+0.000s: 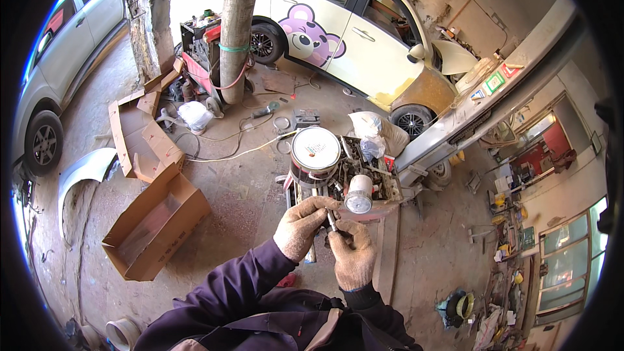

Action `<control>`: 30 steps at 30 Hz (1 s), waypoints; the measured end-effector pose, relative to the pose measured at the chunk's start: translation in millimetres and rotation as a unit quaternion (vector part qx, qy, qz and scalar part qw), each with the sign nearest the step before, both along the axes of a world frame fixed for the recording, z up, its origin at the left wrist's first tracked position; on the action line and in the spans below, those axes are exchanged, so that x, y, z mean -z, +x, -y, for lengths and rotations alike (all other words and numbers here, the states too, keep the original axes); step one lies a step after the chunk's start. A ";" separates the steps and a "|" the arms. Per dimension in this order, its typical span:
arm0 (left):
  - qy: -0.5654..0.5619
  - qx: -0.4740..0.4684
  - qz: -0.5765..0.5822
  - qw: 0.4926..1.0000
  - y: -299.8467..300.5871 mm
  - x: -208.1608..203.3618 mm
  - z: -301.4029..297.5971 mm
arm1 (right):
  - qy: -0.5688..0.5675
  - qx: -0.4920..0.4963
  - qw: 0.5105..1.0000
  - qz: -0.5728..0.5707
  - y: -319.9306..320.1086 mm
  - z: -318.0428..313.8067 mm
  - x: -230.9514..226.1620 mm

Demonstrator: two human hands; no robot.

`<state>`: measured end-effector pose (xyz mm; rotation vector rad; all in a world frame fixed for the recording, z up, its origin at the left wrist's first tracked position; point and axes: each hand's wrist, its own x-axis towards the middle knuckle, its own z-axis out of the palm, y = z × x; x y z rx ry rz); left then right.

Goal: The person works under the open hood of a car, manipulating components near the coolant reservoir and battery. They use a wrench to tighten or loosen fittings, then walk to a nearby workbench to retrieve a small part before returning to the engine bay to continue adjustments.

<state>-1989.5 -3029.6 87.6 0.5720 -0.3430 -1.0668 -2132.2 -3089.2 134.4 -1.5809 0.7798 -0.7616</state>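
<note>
The fingers (323, 207) of the left hand (300, 226) are curled and pressed together around the upper end of a small metal part (332, 221), while the right hand (351, 255) closes round its lower end; both hands wear knitted work gloves, and the part sits between them, held up in front of the chest. What kind of part it is cannot be told, since most of it is hidden inside the gloves. Judging by the grip, the work on this part seems to be in mid-course: it is held, not set down, and nothing shows it fitted to anything yet.

This one head view shows no worktop proper. Just beyond the hands stands a cluttered tool tray (364, 172) full of small metal bits, with a large paint can (314, 154) at its left side and a smaller white tin (359, 194) on its near edge, close to the right hand. The floor (240, 201) is bare, stained concrete. An open cardboard box (155, 224) lies to the left, more flattened cardboard beyond it. Farther off stand a tall gas cylinder (235, 29), a cream car (351, 29) with a pink bear figure on its door, and a silver car (68, 45) at the left rim. It looks like a car body repair shop, open to daylight.
</note>
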 end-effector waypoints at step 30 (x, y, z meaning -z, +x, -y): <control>-0.029 0.010 0.004 1.000 3.4 3.9 -0.6 | -0.008 0.020 1.000 -0.012 0.9 1.0 9.6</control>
